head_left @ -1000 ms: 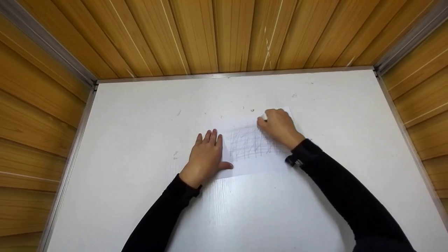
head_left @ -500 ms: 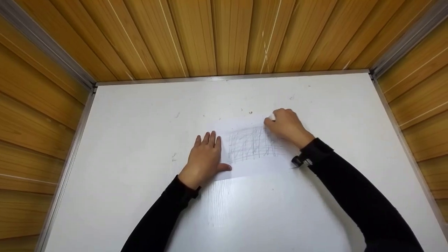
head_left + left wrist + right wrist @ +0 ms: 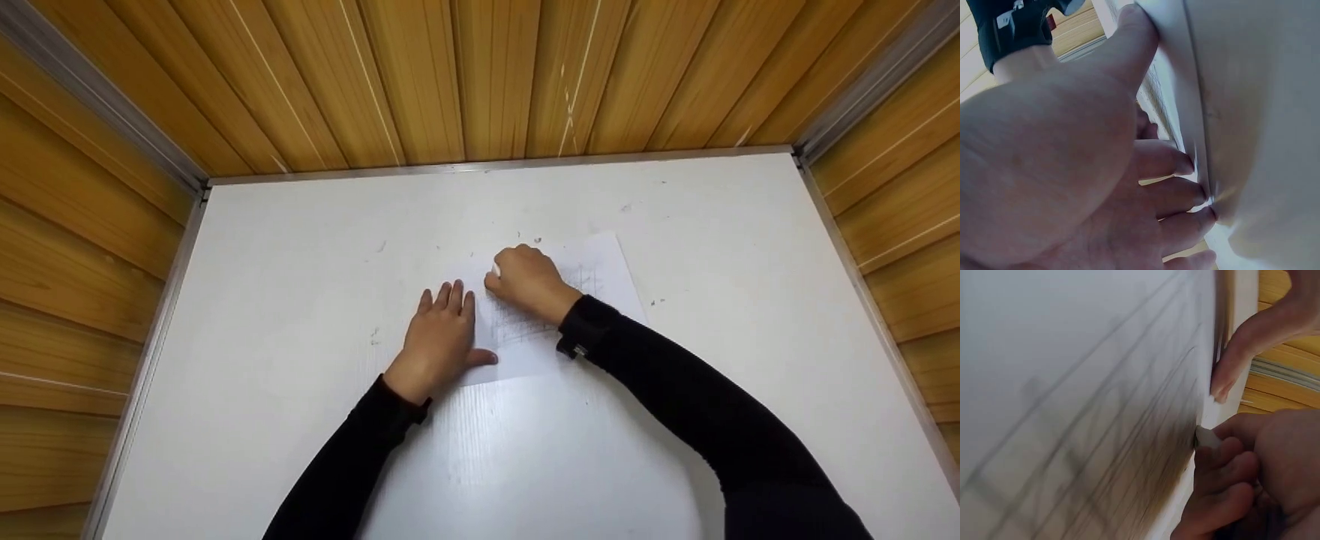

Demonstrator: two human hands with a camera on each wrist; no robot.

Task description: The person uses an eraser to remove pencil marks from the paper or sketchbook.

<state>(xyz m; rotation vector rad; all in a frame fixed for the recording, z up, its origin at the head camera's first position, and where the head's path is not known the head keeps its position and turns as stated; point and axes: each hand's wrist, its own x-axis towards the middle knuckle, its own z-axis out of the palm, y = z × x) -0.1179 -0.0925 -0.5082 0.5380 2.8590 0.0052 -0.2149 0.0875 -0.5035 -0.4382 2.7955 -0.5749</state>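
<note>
A white sheet of paper (image 3: 611, 262) covered with crossing pencil lines lies at the middle of the table. My left hand (image 3: 439, 337) rests on its left end, fingers straight and thumb spread to the side. Near the sheet's upper left, my right hand (image 3: 529, 281) pinches a small white eraser (image 3: 1206, 437) between thumb and curled fingers. In the right wrist view the eraser's tip touches the paper by the smudged grey lines (image 3: 1123, 410). Most of the eraser is hidden in the fingers, and the right hand and forearm cover part of the drawing in the head view.
The white tabletop (image 3: 300, 247) has small dark marks and crumbs (image 3: 538, 240) beyond the sheet. Wood-plank walls (image 3: 420, 82) with metal edge strips border the table at the back and both sides.
My right hand, still pinching the eraser, shifts slightly right at first, then sweeps left across the lines to near my left hand. The left hand stays in place on the paper.
</note>
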